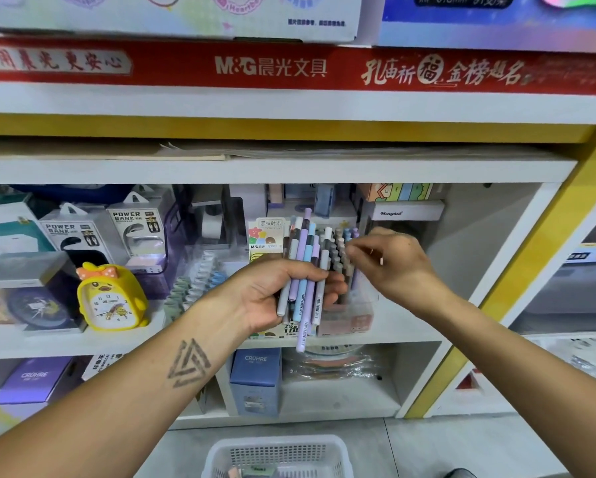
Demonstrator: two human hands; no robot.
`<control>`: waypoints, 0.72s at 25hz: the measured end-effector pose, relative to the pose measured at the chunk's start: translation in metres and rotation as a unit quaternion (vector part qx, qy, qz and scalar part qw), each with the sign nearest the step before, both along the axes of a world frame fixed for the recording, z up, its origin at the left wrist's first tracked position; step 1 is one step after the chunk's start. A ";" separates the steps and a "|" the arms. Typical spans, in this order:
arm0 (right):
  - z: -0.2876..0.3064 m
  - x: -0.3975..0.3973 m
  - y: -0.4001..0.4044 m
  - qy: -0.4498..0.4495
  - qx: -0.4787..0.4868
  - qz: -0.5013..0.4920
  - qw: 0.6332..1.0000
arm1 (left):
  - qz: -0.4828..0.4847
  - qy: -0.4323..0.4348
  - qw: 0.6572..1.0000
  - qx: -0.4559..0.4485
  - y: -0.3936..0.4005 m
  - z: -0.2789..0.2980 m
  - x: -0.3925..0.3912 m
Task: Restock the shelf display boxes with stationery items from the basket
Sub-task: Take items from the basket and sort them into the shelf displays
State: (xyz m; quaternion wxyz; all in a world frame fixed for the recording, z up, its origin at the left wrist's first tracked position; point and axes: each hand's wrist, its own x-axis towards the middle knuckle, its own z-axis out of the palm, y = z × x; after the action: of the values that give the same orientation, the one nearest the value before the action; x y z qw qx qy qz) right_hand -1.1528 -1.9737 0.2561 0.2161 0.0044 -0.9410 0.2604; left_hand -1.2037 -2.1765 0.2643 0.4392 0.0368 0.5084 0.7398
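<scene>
Firmly in left hand [272, 291]: pens [305, 270]

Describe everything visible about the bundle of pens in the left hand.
The bundle of pens is a loose fan of slim, matte, plastic-looking sticks in lilac, light blue, grey and white, some with darker bands. Several carry printed barcode labels near their lower ends. They stand roughly upright, slightly tilted, gripped around the middle by the left hand, in front of the display box. The right hand reaches beside their tops.
</scene>
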 end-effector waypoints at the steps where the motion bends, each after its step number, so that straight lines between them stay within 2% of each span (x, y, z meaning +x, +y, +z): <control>1: 0.005 -0.001 -0.004 -0.025 -0.130 0.002 0.991 | -0.010 0.007 1.000 0.003 0.001 0.000 0.002; 2: 0.009 -0.001 -0.008 -0.061 -0.246 0.016 0.967 | -0.020 0.014 1.000 0.005 0.003 0.000 0.003; 3: 0.011 -0.001 -0.011 -0.087 -0.320 0.029 0.943 | -0.029 0.018 0.999 0.006 0.005 -0.001 0.005; 5: 0.012 -0.001 -0.015 -0.101 -0.391 0.048 0.913 | -0.040 0.016 0.999 0.010 0.007 -0.002 0.008; 9: 0.020 -0.002 -0.011 -0.046 -0.495 0.028 0.867 | -0.025 -0.016 0.999 0.012 0.008 0.001 0.007; 12: 0.027 -0.001 -0.004 0.034 -0.501 0.009 0.865 | 0.041 -0.017 0.998 -0.033 0.001 0.005 -0.006; 14: 0.027 -0.002 0.000 0.087 -0.471 0.008 0.878 | 0.074 -0.026 0.996 -0.047 -0.007 0.006 -0.015; 16: 0.024 -0.004 0.000 0.100 -0.400 0.018 0.911 | 0.095 -0.029 0.993 -0.061 -0.014 0.007 -0.019; 18: 0.013 -0.006 -0.004 0.067 -0.293 0.024 0.953 | 0.102 -0.016 0.991 -0.081 -0.016 0.007 -0.022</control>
State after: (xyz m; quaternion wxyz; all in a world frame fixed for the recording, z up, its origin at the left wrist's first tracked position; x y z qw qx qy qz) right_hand -1.1589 -1.9776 0.2696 0.2641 -0.0194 -0.8063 0.5290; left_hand -1.2252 -2.1929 0.2711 0.3717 -0.0629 0.5603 0.7375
